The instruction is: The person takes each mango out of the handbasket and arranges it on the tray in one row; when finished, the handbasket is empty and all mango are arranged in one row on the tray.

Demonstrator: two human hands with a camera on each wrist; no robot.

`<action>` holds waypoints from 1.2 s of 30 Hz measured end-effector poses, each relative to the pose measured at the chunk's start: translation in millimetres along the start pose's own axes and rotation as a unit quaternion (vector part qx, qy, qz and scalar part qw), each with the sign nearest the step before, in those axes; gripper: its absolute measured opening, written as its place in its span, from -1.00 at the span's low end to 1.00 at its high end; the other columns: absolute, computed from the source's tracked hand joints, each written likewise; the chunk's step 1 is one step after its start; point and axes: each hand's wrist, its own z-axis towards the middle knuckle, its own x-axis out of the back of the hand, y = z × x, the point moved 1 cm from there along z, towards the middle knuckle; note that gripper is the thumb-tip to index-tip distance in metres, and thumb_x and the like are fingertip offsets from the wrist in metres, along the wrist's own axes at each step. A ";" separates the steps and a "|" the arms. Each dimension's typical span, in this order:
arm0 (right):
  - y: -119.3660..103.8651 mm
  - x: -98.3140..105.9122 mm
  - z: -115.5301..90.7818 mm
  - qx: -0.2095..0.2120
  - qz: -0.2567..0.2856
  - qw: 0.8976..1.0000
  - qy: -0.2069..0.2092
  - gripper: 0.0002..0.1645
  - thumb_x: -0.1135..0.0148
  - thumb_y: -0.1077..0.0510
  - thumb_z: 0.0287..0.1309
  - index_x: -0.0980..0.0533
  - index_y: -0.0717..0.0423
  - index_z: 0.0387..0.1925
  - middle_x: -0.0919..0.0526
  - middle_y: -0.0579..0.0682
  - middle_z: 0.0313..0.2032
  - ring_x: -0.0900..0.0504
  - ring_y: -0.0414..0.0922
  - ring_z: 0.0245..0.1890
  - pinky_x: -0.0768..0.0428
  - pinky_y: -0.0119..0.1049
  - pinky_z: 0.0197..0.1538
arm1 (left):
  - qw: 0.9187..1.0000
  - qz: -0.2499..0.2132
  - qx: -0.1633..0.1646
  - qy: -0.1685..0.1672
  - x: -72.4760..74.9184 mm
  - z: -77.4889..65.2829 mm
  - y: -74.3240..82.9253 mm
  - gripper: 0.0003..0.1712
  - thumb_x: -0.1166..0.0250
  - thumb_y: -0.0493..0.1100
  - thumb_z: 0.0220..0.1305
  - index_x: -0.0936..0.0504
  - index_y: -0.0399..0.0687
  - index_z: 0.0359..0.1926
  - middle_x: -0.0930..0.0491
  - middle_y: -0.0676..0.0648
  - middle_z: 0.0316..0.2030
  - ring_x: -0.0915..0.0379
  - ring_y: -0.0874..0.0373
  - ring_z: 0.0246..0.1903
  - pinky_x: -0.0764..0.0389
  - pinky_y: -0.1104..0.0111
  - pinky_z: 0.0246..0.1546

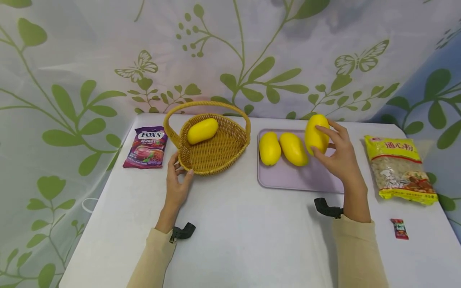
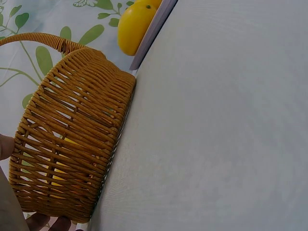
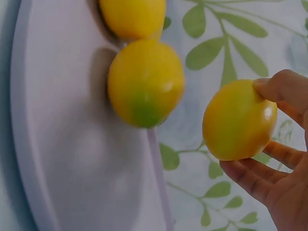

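Note:
My right hand (image 1: 341,156) pinches a yellow mango (image 1: 316,135) between thumb and fingers, raised over the right part of a lilac tray (image 1: 284,179). Two more mangoes lie side by side on the tray, the left mango (image 1: 269,148) and the right mango (image 1: 294,149). In the right wrist view, the held mango (image 3: 239,120) is apart from the tray. At the left stands a wicker basket (image 1: 212,158) with an arched handle and one mango (image 1: 203,131) inside. My left hand (image 1: 177,187) holds the basket's near-left side, thumb near the rim; its fingers are partly hidden.
A purple candy bag (image 1: 145,147) lies left of the basket. Right of the tray is a yellow-and-clear pasta bag (image 1: 399,170), with a small red wrapped packet (image 1: 399,229) nearer the front. A leaf-patterned curtain (image 1: 216,52) hangs behind the white table (image 1: 245,232).

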 end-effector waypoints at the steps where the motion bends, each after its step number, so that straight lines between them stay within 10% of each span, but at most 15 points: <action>1: 4.1 0.1 -0.6 -0.011 -0.004 1.000 -0.007 -0.26 -0.39 0.36 -0.01 -0.45 0.08 0.27 -0.19 0.23 0.40 -0.35 0.27 0.27 -0.28 -0.83 -0.11 | 1.000 0.001 0.001 -0.001 0.1 -0.1 0.4 -0.21 -0.19 -0.42 0.26 0.00 -0.55 0.41 -0.15 -0.56 0.31 -0.31 -0.47 0.11 -0.48 0.35 0.02; 8: 29.0 -4.3 -4.3 -0.048 -0.019 0.997 -0.054 -0.30 -0.37 0.33 0.03 -0.44 0.16 0.26 -0.20 0.35 0.35 -0.29 0.34 0.26 -0.27 -0.79 -0.18 | 1.000 0.003 0.009 -0.003 -0.1 -0.5 1.5 -0.21 -0.18 -0.41 0.27 0.00 -0.54 0.41 -0.14 -0.55 0.32 -0.31 -0.46 0.12 -0.44 -0.02 0.01; 21: 38.4 -13.0 -9.1 -0.056 -0.030 0.992 -0.109 -0.28 -0.35 0.30 0.08 -0.38 0.17 0.31 -0.18 0.34 0.38 -0.30 0.29 0.26 -0.46 -0.27 -0.06 | 1.000 0.010 0.012 -0.003 0.2 -0.4 -1.5 -0.20 -0.19 -0.42 0.27 -0.01 -0.51 0.42 -0.16 -0.51 0.33 -0.32 -0.43 0.13 -0.47 0.38 0.04; 27: 37.1 -13.3 -9.6 -0.071 -0.028 0.988 -0.134 -0.22 -0.33 0.30 0.11 -0.30 0.19 0.37 -0.12 0.40 0.39 -0.27 0.39 0.25 -0.46 0.30 0.07 | 1.000 0.013 0.005 -0.002 0.2 0.2 -0.5 -0.21 -0.20 -0.40 0.27 -0.02 -0.53 0.41 -0.16 -0.53 0.32 -0.32 -0.45 0.12 -0.49 0.22 0.03; 36: 33.9 -13.6 -10.5 -0.065 -0.037 0.985 -0.155 -0.23 -0.35 0.26 0.12 -0.29 0.22 0.36 -0.12 0.43 0.38 -0.29 0.42 0.23 -0.46 0.33 0.07 | 1.000 0.015 0.004 -0.001 0.0 0.1 -0.9 -0.20 -0.20 -0.42 0.26 -0.02 -0.53 0.41 -0.16 -0.53 0.32 -0.32 -0.47 0.11 -0.48 0.35 0.03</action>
